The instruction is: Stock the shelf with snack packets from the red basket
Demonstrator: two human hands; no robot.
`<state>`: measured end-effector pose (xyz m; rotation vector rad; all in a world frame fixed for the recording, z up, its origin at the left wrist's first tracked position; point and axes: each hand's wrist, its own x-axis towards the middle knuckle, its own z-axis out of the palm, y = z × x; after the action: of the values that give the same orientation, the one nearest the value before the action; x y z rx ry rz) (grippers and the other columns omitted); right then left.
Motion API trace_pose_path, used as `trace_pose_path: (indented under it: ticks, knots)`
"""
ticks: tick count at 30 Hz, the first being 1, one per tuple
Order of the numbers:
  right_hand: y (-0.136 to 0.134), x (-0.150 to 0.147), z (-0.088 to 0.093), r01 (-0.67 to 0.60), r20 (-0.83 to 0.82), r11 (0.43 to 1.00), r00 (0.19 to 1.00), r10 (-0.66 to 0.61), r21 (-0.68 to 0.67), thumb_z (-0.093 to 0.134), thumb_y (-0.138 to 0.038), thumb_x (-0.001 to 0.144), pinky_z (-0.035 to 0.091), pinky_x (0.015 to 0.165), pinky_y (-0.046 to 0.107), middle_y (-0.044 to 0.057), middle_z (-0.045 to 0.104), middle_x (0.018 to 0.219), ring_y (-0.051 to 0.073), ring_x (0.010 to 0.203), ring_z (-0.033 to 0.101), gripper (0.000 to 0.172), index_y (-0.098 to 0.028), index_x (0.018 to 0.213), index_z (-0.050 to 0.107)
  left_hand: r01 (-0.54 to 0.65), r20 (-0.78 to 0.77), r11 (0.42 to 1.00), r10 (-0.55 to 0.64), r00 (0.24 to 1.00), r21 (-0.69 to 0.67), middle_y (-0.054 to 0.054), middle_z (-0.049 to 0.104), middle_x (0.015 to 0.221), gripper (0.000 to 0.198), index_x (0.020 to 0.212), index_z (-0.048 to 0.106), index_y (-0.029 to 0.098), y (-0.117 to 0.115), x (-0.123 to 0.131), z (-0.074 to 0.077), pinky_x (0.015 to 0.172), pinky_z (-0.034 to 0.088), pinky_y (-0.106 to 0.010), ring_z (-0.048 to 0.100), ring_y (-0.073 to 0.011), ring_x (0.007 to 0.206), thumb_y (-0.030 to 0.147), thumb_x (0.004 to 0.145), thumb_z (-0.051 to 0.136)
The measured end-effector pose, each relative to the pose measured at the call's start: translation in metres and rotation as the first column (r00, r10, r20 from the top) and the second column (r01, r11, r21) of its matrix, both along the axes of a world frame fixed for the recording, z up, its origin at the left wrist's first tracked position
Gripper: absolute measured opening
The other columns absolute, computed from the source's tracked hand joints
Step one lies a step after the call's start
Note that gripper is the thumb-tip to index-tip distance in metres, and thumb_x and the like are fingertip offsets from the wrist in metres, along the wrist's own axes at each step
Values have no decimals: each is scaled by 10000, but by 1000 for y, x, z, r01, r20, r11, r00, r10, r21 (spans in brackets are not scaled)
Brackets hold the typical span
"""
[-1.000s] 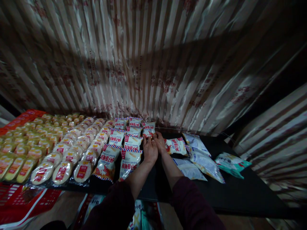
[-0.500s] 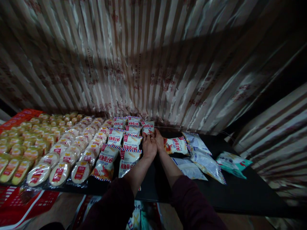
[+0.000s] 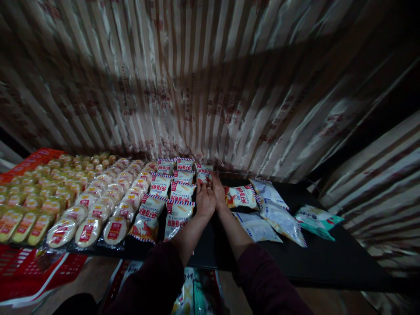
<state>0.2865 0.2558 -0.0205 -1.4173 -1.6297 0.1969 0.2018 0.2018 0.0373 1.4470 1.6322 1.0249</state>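
At frame centre, the left hand [image 3: 205, 200] and right hand [image 3: 218, 191] touch a snack packet [image 3: 204, 176] on the dark surface [image 3: 315, 262]; whether either grip pinches it, I cannot tell.

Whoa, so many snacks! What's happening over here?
A person in dark sleeves has the left hand and right hand together on a small red-and-white snack packet at the far end of the black table. Rows of similar packets and round cakes lie to the left; loose packets lie to the right.
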Motion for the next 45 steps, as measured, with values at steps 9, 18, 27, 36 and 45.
trace_pose_path:
  ticks: [9, 18, 27, 36, 45]
  knots:
    - [-68, -10, 22, -16, -104, 999, 995, 11, -42, 383, -203, 805, 394, 1056, 439, 103, 608, 1257, 229, 1193, 536, 463, -176, 1223, 581, 52, 122, 999, -52, 991, -3, -114, 587, 1299, 407, 1221, 576, 144, -64, -11, 19, 1088, 358, -335, 506, -191, 1246, 228, 904, 334]
    - [-231, -59, 20, -107, -218, 993, 971, 93, -52, 394, -203, 834, 433, 1019, 406, 81, 593, 1285, 202, 1192, 544, 440, -216, 1237, 570, 182, 133, 983, -186, 974, 39, -134, 579, 1297, 425, 1282, 493, 129, -210, -59, 3, 1054, 403, -376, 539, -198, 1199, 239, 911, 317]
    - [-361, -92, -32, -16, -47, 972, 999, 5, -235, 406, -272, 889, 377, 1056, 527, 107, 541, 1336, 272, 1291, 446, 365, -235, 1201, 593, 363, -400, 931, -317, 860, 45, -90, 403, 1470, 392, 1236, 562, 174, -315, -155, -48, 1145, 255, -511, 192, -262, 1430, 230, 912, 348]
    - [-377, -105, -61, 7, 180, 950, 982, 52, -314, 434, -323, 884, 274, 1087, 594, 157, 507, 1376, 338, 1367, 329, 437, -155, 1269, 552, 312, -707, 943, -301, 640, -120, -158, 317, 1507, 642, 1375, 424, 140, -309, -207, -74, 1144, 182, -544, 202, -352, 1415, 209, 755, 574]
    - [-373, -141, -53, -158, 110, 929, 973, 205, -335, 410, -199, 871, 372, 1085, 496, 118, 481, 1413, 268, 1364, 363, 457, -178, 1312, 527, 204, -780, 960, -274, 563, -191, -184, 347, 1483, 552, 1399, 401, 156, -292, -189, -86, 1082, 295, -505, 376, -323, 1335, 67, 855, 364]
